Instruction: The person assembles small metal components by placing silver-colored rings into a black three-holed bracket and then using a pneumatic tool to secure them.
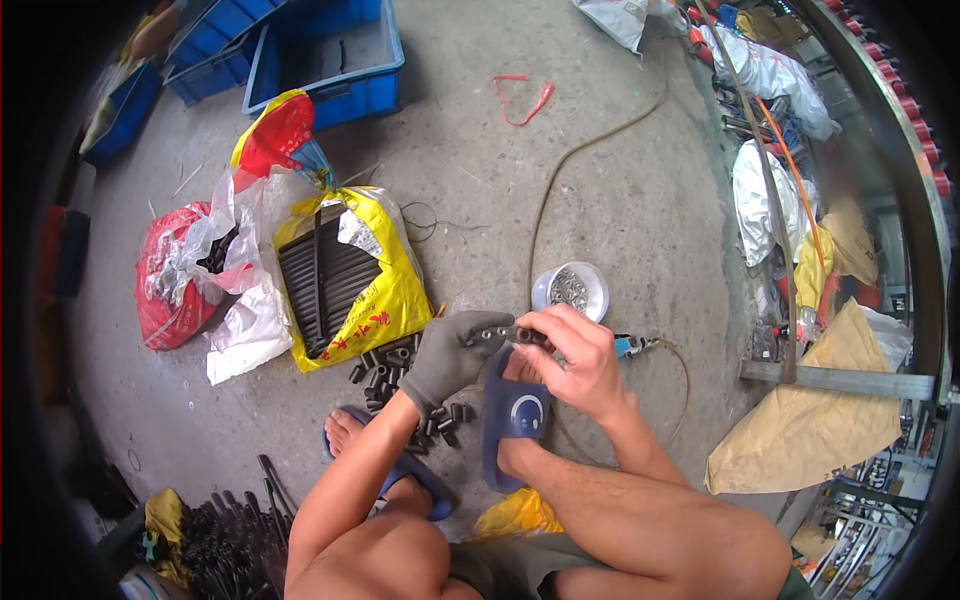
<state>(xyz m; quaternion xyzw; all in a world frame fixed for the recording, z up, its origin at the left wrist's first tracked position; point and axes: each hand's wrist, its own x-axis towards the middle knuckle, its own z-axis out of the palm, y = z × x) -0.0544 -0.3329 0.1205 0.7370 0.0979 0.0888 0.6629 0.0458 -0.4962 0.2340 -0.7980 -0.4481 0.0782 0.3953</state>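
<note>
My left hand point(452, 362), in a grey work glove, is closed with its thumb and fingertips around small silver metal pieces point(489, 334). My bare right hand point(582, 362) pinches a short black tube point(526, 336) right beside the gloved fingertips. Whether the two pieces touch is too small to tell. Below my left hand, several loose black tube pieces point(436, 427) lie on the concrete floor between my slippered feet. Just beyond my right hand stands a white tub point(597, 284) of small metal parts point(570, 288). A blue-ended tool point(630, 346) with a cable lies partly behind that hand.
A yellow sack point(405, 290) of long black rods point(325, 290) lies ahead left, beside a red bag point(172, 315). Blue crates point(385, 85) stand at the far left. Many black rods point(230, 540) lie near left. A hose point(560, 165) crosses the floor; a rack with brown paper point(800, 440) stands right.
</note>
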